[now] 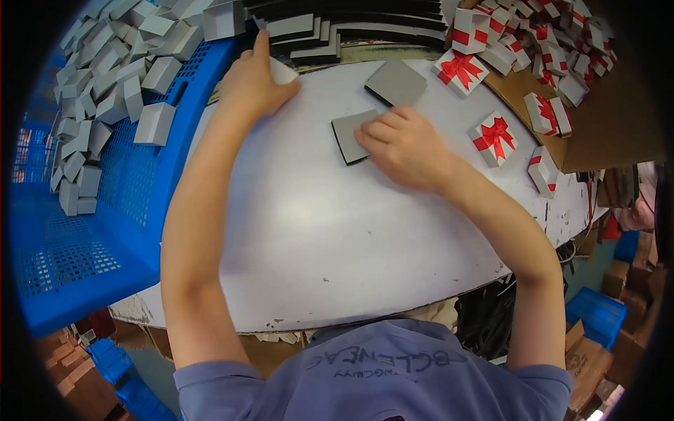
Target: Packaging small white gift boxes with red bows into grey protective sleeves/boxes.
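My left hand [254, 83] is at the far left of the table, beside the blue crate. Its index finger and thumb stretch around a small white box [283, 73], mostly hidden behind the hand. The fingers of my right hand [407, 149] are pinched on the right edge of a square grey foam pad [351, 135] with a black underside, lying on the table. Just beyond it is a second grey pad [395, 82]. Two white gift boxes with red ribbon bows, one farther [460, 71] and one nearer [495, 139], sit to the right.
A blue plastic crate [151, 231] on the left holds many small grey-white boxes [112, 67]. Dark pads are stacked [393, 31] along the far edge. At the far right, a cardboard carton [611, 133] stands by a heap of ribboned boxes [554, 42]. The white table [351, 238] curves toward me.
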The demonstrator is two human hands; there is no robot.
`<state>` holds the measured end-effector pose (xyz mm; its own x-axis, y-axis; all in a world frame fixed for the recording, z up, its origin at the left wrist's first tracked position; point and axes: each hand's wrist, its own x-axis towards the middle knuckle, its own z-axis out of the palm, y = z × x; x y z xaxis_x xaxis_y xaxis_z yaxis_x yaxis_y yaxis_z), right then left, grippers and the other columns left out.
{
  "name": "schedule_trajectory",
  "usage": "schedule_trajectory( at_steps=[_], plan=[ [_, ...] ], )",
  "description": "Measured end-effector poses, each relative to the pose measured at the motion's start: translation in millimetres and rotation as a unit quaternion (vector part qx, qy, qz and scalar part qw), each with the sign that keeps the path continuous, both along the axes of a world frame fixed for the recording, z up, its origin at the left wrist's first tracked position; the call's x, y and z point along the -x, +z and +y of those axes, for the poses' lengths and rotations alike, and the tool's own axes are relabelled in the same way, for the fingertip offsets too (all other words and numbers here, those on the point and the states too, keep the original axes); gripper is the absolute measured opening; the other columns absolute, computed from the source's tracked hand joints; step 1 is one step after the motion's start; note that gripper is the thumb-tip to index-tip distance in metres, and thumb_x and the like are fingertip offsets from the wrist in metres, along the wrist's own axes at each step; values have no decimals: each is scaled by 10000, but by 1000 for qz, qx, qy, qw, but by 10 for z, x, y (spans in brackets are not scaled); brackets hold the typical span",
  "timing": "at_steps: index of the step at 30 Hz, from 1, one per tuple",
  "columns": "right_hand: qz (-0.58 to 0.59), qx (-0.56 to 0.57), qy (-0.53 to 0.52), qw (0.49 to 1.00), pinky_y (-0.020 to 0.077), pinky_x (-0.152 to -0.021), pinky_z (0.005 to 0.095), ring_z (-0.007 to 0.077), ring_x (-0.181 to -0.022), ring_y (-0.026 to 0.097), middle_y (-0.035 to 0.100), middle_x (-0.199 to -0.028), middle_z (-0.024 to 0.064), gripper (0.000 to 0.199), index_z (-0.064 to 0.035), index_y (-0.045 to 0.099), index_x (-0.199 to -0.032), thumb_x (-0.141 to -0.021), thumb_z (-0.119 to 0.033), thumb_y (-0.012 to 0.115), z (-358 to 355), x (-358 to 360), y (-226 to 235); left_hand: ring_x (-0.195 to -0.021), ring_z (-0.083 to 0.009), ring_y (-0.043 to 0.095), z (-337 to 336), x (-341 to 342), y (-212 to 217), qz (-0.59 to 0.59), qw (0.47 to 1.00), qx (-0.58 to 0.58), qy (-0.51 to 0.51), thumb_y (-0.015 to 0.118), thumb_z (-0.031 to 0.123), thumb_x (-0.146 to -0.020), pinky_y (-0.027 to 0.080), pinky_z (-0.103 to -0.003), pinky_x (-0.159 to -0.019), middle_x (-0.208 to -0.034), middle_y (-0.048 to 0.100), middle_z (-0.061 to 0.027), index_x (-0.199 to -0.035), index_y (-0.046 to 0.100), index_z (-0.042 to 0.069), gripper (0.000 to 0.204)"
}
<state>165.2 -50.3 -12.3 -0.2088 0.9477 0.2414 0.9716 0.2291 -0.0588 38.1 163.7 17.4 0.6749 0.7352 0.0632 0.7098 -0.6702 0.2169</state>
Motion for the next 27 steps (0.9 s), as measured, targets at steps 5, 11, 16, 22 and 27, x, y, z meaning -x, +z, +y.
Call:
schedule_trajectory(
  at_steps=[5, 11, 16, 22, 27],
  plan=[
    [202, -197, -62, 957, 447, -650, 290, 186, -802, 562, 594, -904, 42, 313, -53, 638, -982, -669, -52, 633, -405, 39, 100, -1062, -324, 472, -643, 735, -159, -247, 931, 177, -201, 731, 198, -598, 436, -368, -860, -1169, 426, -175, -1315, 320, 33, 843],
    [77, -61, 76, 992, 445, -603, 289, 183, -739, 553, 575, -822, 18, 171, -98, 636, -764, -594, -117, 646, -576, 543, 245, -1173, -377, 338, -1347, 764, -434, -231, 876, 232, -354, 784, 182, -568, 250, -471, -1003, -1241, 362, -181, -1346, 219, 52, 970],
    [161, -112, -152, 969, 408, -895, 400, 320, -1092, 504, 555, -1176, 140, 459, -40, 588, -1080, -663, -158, 740, -820, -17, 303, -1183, -374, 343, -1198, 1076, -491, -218, 883, 114, -400, 758, 190, -643, 281, -467, -966, -1298, 401, -136, -1278, 420, 119, 723],
    [169, -138, -348, 912, 373, -947, 405, 346, -1105, 462, 432, -1232, 216, 834, -9, 339, -1302, -637, -226, 793, -1175, -467, -124, -1172, -369, 369, -1125, 1022, -182, -83, 881, 82, -458, 725, 140, -695, 363, -448, -898, -1316, 435, -96, -1157, 569, 133, 487],
    [306, -55, -55, 949, 403, -888, 430, 347, -1024, 505, 502, -1165, 171, 647, -61, 533, -1121, -576, -275, 807, -523, 337, 151, -1155, -389, 386, -1292, 837, -573, -400, 790, 298, -357, 756, 185, -667, 377, -431, -909, -1304, 400, -162, -1282, 434, 75, 702]
  ],
)
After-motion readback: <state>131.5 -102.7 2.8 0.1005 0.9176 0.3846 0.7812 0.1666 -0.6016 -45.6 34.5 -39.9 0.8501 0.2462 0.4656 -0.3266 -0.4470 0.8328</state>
